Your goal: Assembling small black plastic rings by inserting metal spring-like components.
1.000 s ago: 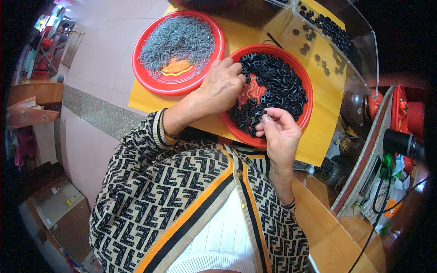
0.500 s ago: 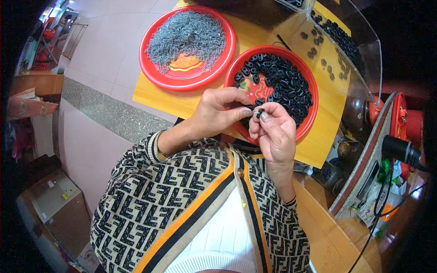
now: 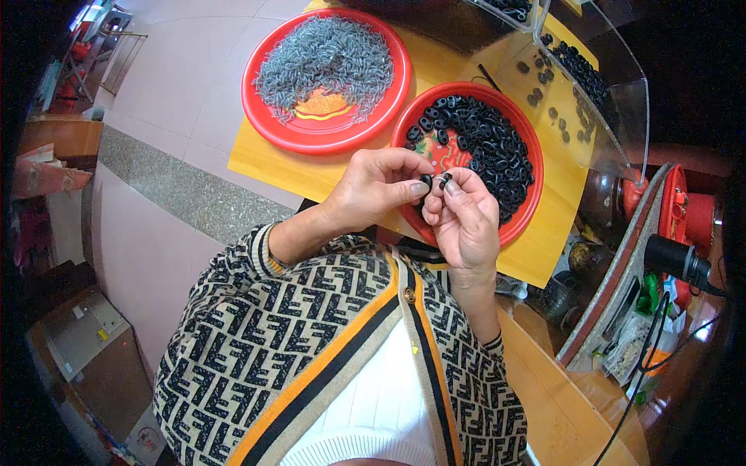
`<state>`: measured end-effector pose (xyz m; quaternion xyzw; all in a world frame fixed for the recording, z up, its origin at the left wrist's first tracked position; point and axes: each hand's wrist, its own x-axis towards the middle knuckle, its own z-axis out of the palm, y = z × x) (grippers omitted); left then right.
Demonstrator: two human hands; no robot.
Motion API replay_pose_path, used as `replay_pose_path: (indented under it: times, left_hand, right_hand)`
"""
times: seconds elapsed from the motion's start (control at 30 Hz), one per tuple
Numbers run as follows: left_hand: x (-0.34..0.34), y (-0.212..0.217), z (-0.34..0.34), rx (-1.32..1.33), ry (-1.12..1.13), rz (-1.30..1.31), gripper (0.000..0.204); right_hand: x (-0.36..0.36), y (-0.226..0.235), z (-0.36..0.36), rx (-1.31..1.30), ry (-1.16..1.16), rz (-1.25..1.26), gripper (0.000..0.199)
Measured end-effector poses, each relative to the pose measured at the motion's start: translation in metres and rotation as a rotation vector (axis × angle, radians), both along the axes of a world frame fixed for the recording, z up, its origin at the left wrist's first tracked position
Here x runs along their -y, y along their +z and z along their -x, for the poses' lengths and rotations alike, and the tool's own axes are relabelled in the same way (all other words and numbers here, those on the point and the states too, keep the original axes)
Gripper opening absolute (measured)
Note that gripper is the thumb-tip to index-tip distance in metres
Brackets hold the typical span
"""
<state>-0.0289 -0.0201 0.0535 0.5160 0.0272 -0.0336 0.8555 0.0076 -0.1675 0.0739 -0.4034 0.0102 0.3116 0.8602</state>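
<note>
My left hand (image 3: 381, 185) pinches a small black plastic piece (image 3: 426, 180) between thumb and forefinger. Close beside it, my right hand (image 3: 468, 221) holds another small black piece (image 3: 445, 181) at its fingertips, with a pale shiny bit showing at its side. Both hands are over the near left part of a red tray (image 3: 533, 194). In that tray lies a heap of black two-hole pieces (image 3: 497, 151), shaped like cord-lock bodies. Farther left, a second red tray (image 3: 256, 116) carries a pile of small grey metal springs (image 3: 326, 58).
Both trays stand on a yellow board (image 3: 563, 182). A clear plastic bin (image 3: 639, 116) at the far right contains small dark parts (image 3: 579, 66). A black cylinder with a cable (image 3: 674, 258) sits at the right, among cluttered bags. Tiled floor (image 3: 167, 70) lies left.
My fingertips have drawn slightly apart, so the black piece in my left hand now shows separately from the one in my right. The whole view has shifted a little.
</note>
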Motion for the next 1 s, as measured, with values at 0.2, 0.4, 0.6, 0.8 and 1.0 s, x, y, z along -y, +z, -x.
replay_pose_path:
  times: [0.2, 0.4, 0.6, 0.8, 1.0]
  left_hand:
    - [-0.001, 0.006, 0.003, 0.055, 0.037, -0.127, 0.023]
    - [-0.005, -0.001, 0.005, 0.101, -0.006, -0.079, 0.028]
    - [-0.005, 0.002, 0.003, -0.030, 0.012, 0.094, 0.027]
    - [-0.005, -0.001, 0.005, -0.009, 0.019, 0.116, 0.029]
    - [-0.003, -0.002, 0.006, 0.029, 0.024, 0.167, 0.030]
  right_hand:
    - [0.000, 0.000, -0.001, -0.087, -0.003, -0.063, 0.011]
    - [0.000, 0.005, -0.002, -0.103, 0.017, -0.056, 0.011]
    - [0.002, 0.012, 0.000, 0.025, -0.020, 0.119, 0.010]
    - [-0.002, 0.019, 0.007, 0.344, -0.111, 0.560, 0.005]
    - [-0.003, 0.021, 0.009, 0.343, -0.091, 0.573, 0.006]
